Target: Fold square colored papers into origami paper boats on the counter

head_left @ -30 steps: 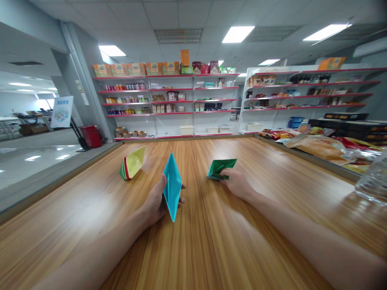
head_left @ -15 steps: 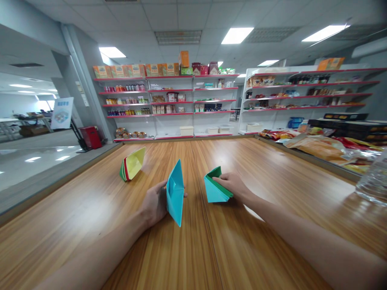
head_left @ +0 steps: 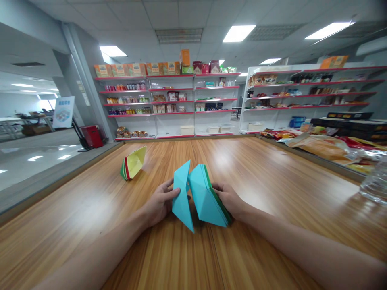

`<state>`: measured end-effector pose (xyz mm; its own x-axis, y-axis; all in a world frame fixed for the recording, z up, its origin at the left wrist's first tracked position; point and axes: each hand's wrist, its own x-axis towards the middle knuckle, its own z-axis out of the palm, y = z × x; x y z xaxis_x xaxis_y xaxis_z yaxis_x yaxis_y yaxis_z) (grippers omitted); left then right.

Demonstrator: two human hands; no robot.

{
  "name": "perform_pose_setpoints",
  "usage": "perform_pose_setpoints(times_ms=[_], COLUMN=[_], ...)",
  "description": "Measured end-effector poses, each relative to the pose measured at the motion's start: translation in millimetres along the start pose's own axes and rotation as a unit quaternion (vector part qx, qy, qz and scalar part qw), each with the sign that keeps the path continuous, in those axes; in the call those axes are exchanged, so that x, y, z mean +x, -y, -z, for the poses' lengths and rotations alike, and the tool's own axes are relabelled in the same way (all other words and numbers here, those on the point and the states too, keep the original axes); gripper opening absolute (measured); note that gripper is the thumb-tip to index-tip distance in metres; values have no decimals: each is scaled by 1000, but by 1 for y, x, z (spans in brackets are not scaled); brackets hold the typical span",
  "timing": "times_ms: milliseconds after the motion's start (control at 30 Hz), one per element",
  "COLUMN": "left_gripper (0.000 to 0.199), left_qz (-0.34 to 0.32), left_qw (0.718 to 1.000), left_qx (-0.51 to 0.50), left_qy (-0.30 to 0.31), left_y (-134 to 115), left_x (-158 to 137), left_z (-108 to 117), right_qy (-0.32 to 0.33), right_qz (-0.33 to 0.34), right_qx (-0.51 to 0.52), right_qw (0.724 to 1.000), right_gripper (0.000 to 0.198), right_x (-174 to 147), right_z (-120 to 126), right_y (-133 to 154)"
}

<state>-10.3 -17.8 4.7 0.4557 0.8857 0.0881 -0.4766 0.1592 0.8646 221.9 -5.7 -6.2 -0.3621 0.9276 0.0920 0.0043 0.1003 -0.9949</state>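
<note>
Near the middle of the table, my left hand [head_left: 161,201] grips a light-blue folded paper boat [head_left: 181,195], its thumb pressed on the near face. My right hand [head_left: 230,199] is closed round a stack of nested paper boats [head_left: 205,197], light blue on the left side and green on the right. The single boat and the stack are side by side, very close at the upper part; whether they touch I cannot tell. Further back on the left, another nest of paper boats [head_left: 134,163] in yellow, red and green lies tilted on the wooden table [head_left: 99,241].
Snack packets [head_left: 320,147] and dark boxes [head_left: 347,127] sit beyond the table's right edge. A clear plastic bottle [head_left: 375,183] stands at the far right. Stocked shelves [head_left: 172,100] line the back, and a raised rim [head_left: 60,181] borders the table on the left.
The right hand has brought its stack left and turned it, blue side toward the left. The left hand has turned the single boat and shifted it slightly right, closing the gap between them.
</note>
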Motion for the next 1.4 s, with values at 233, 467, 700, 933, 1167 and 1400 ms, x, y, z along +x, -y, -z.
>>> perform_pose_setpoints(times_ms=[233,467,700,933,1167,1400], left_gripper=[48,51,53,44,47,47], left_qz=[7,3,8,4,-1,-6], left_qw=[999,998,999,999,998,999], left_qx=[33,44,42,43,52,48], left_qy=[27,35,21,31,17,10], left_y=[0,-1,-2,-2,-1,-1], left_x=[-2,-4,-4,-3,-4,-4], left_z=[-2,-5,-6,-8,-7,-9], right_qy=[-61,-50,-50,-41,-45,-40], right_qz=[-27,-29,-19,-12,-15,-4], right_qx=[69,64,51,61,67,68], right_qw=[995,996,997,997,997,997], right_gripper=[24,25,29,30,38,43], right_x=[2,1,3,2,1,2], right_z=[4,4,5,3,1,1], right_y=[-7,-5,-9,-7,-3,-4])
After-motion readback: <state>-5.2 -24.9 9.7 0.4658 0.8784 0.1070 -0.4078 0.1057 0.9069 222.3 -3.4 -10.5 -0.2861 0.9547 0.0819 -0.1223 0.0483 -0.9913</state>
